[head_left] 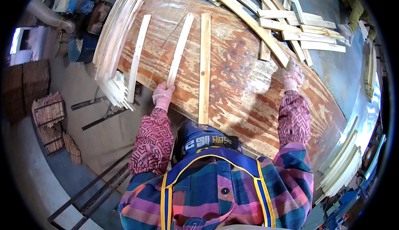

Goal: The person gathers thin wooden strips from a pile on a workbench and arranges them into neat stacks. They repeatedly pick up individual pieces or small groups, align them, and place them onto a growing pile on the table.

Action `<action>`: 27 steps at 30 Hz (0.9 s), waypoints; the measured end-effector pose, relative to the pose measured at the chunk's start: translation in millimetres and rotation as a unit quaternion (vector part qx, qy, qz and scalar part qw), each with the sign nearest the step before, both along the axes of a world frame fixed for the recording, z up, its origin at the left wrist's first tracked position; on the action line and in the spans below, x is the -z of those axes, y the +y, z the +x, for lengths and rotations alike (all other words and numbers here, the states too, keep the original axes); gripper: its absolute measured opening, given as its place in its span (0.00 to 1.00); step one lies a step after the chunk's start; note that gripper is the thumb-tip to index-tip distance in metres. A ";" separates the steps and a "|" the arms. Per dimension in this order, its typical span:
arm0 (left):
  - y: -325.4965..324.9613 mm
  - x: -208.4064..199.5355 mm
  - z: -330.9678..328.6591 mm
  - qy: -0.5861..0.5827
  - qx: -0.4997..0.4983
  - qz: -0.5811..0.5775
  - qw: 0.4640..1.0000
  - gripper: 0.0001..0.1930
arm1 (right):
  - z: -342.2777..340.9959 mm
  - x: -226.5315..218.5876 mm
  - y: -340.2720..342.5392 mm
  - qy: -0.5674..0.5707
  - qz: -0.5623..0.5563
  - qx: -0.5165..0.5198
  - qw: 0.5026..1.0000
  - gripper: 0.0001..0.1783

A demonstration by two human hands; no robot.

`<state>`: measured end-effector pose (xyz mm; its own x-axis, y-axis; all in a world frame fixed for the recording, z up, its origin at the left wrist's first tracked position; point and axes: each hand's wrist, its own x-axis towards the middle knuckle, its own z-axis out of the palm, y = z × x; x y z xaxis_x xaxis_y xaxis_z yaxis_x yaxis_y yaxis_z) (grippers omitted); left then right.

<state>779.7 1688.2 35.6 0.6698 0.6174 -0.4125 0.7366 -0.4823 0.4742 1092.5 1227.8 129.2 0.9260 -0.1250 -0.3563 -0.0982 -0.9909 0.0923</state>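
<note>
Two gloved hands reach forward over a worn, reddish-brown wooden board, seen from above. The left hand, at the board's near edge, is closed around the lower end of a pale wooden strip, which points away from the person across the board. The right hand is farther out on the right, at the near end of a long strip that slants down from the top. Its fingers are small and partly blurred, so I cannot tell whether they grip this piece or only touch it.

Between the hands, a yellowish strip lies lengthwise on the board, its near end close to the person's waist. Left of the left hand, another pale strip lies with its near end jutting past the board's edge. Beyond it, along the board's left side, is a thick row of stacked strips. At the upper right, a loose, crisscrossed heap of strips spreads onto a grey surface.

The person wears pink patterned oversleeves, a plaid shirt and blue straps edged in yellow. Bundled wood stands on the floor to the left, near dark metal bars. More pale strips lie at the lower right.
</note>
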 end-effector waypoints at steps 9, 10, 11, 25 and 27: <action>100.2 3.5 -12.0 -0.220 -0.157 -0.115 0.956 0.21 | -216.5 35.7 53.3 0.277 0.731 0.490 0.385 0.28; 147.8 16.2 -43.3 -0.214 -0.130 -0.032 0.968 0.37 | -237.4 44.9 62.1 0.305 0.743 0.508 0.311 0.28; 187.2 23.2 -66.9 -0.118 -0.054 0.093 0.987 0.42 | -248.6 43.2 75.1 0.317 0.743 0.507 0.300 0.30; 168.7 -20.0 -5.6 0.114 0.053 0.220 0.967 0.44 | -292.8 30.8 153.9 0.187 0.620 0.387 0.657 0.24; 148.1 -35.2 13.3 0.042 0.098 0.304 0.947 0.46 | -291.3 36.5 152.2 0.174 0.583 0.344 0.715 0.26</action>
